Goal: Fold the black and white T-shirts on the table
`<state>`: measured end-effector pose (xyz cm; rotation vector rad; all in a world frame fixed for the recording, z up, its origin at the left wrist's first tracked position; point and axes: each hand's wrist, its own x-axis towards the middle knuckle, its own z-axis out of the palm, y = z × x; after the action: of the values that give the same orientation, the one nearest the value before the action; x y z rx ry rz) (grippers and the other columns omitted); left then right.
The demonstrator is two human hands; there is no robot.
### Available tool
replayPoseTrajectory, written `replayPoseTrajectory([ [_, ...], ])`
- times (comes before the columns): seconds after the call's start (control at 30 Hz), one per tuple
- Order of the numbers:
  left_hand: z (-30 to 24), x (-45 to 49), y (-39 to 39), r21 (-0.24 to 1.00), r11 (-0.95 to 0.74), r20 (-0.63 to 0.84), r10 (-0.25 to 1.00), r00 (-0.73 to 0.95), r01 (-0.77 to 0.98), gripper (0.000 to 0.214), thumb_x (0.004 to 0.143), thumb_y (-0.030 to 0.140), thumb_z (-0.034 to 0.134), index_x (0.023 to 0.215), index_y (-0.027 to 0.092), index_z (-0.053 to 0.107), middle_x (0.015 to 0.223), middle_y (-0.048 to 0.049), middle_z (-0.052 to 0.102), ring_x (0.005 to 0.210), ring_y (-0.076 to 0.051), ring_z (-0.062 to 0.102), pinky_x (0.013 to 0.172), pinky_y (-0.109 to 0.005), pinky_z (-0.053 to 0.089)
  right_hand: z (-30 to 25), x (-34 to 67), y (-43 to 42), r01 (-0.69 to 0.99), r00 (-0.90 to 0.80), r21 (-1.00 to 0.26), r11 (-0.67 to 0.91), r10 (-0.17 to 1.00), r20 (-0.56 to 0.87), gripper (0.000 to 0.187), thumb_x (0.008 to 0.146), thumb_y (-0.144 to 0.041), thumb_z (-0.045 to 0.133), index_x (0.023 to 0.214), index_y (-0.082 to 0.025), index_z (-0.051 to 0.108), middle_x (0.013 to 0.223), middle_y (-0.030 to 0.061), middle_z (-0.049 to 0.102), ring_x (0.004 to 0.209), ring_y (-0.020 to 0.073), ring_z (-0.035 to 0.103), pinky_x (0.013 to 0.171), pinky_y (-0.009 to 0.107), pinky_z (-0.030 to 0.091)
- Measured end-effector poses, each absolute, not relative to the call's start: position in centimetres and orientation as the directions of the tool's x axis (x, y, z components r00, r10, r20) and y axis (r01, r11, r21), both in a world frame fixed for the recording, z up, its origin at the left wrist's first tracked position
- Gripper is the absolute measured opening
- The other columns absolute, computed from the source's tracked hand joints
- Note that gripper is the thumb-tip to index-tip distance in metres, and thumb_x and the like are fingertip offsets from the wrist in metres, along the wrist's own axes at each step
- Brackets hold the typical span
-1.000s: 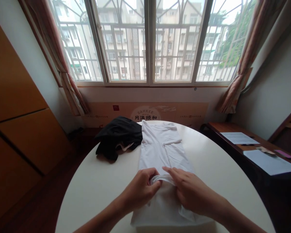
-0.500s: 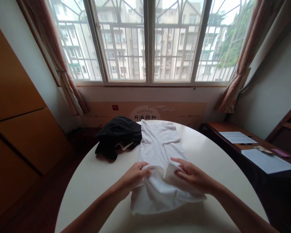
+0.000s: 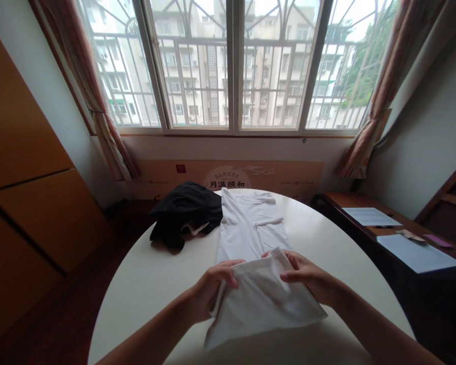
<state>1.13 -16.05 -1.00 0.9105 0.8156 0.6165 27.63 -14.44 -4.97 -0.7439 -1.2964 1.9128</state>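
Where windows glow, round white table (image 3: 144, 284) stands.

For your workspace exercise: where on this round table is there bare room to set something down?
The table is bare left of the white garment, below the black clothing, and right of it toward the rim. The middle is crowded: left hand and right hand grip the fold.

"ZANKEE" and "月满颐和" on the cardboard panel (image 3: 228, 178) below the window.
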Motion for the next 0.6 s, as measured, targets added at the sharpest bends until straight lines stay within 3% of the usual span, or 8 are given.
replayPoseTrajectory([
  [0.07,-1.0,1.0,-16.1,0.805,0.563,-0.355,0.712,0.606,-0.189,0.031,0.049,0.023,0.061,0.080,0.019,0.056,0.072,-0.0001,0.057,0.062,-0.014,0.055,0.055,-0.023,0.039,-5.5,27.7,-14.4,-0.222,-0.617,-0.922,-0.318,0.778,-0.120,0.054,0.064,-0.040,0.097,0.103,-0.015,0.068,0.087,0.0020,0.069,0.068,0.0132,0.064,0.063,0.022,0.051],
  [0.17,-1.0,0.9,-16.0,0.816,0.538,-0.313,0.721,0.619,-0.214,0.026,0.053,0.021,0.066,0.075,0.020,0.053,0.067,0.0015,0.054,0.056,-0.012,0.051,0.050,-0.021,0.034,-5.9,28.0,-14.5,-0.282,-0.593,-0.890,-0.358,0.795,-0.132,0.047,0.064,-0.037,0.097,0.092,-0.017,0.065,0.078,-0.0007,0.067,0.061,0.0110,0.062,0.059,0.019,0.049],
  [0.3,-0.7,1.4,-17.0,0.837,0.498,-0.254,0.721,0.644,-0.227,0.025,0.055,0.020,0.069,0.075,0.020,0.054,0.064,0.0026,0.053,0.052,-0.010,0.046,0.049,-0.021,0.031,-4.6,28.3,-15.2,-0.321,-0.666,-0.875,-0.363,0.744,-0.064,0.051,0.068,-0.034,0.096,0.109,-0.019,0.068,0.091,0.0019,0.071,0.074,0.0144,0.068,0.066,0.020,0.052],
  [0.37,-0.5,1.9,-17.9,0.826,0.527,-0.261,0.672,0.693,-0.200,0.028,0.052,0.018,0.069,0.077,0.018,0.058,0.070,0.0005,0.058,0.058,-0.011,0.051,0.054,-0.021,0.037,-4.0,28.5,-15.5,-0.246,-0.778,-0.889,-0.385,0.626,-0.056,0.066,0.061,-0.033,0.100,0.118,-0.017,0.070,0.106,0.0057,0.073,0.089,0.0176,0.070,0.075,0.020,0.053],
  [0.43,-0.7,2.5,-19.0,0.809,0.572,-0.298,0.599,0.743,-0.137,0.030,0.048,0.015,0.067,0.077,0.017,0.060,0.074,-0.0013,0.061,0.063,-0.012,0.054,0.059,-0.021,0.039,-4.0,28.7,-15.6,-0.128,-0.881,-0.897,-0.422,0.464,-0.093,0.071,0.051,-0.028,0.104,0.113,-0.013,0.073,0.107,0.0064,0.073,0.091,0.0168,0.068,0.077,0.019,0.053],
  [0.5,-1.4,2.8,-20.0,0.794,0.606,-0.341,0.510,0.790,-0.048,0.031,0.048,0.016,0.069,0.078,0.016,0.062,0.073,-0.0006,0.060,0.062,-0.010,0.051,0.056,-0.020,0.035,-5.0,28.8,-15.7,0.007,-0.939,-0.898,-0.439,0.307,-0.158,0.070,0.043,-0.024,0.107,0.103,-0.010,0.074,0.095,0.0041,0.073,0.076,0.0125,0.066,0.069,0.017,0.053],
  [0.6,-3.4,2.6,-21.3,0.818,0.568,-0.370,0.404,0.836,0.088,0.027,0.058,0.028,0.078,0.081,0.019,0.066,0.067,0.0025,0.053,0.056,-0.009,0.042,0.051,-0.021,0.030,-7.8,28.8,-15.6,0.129,-0.973,-0.889,-0.439,0.115,-0.198,0.063,0.040,-0.028,0.109,0.087,-0.010,0.071,0.073,-0.0007,0.068,0.052,0.0082,0.058,0.052,0.015,0.051],
])
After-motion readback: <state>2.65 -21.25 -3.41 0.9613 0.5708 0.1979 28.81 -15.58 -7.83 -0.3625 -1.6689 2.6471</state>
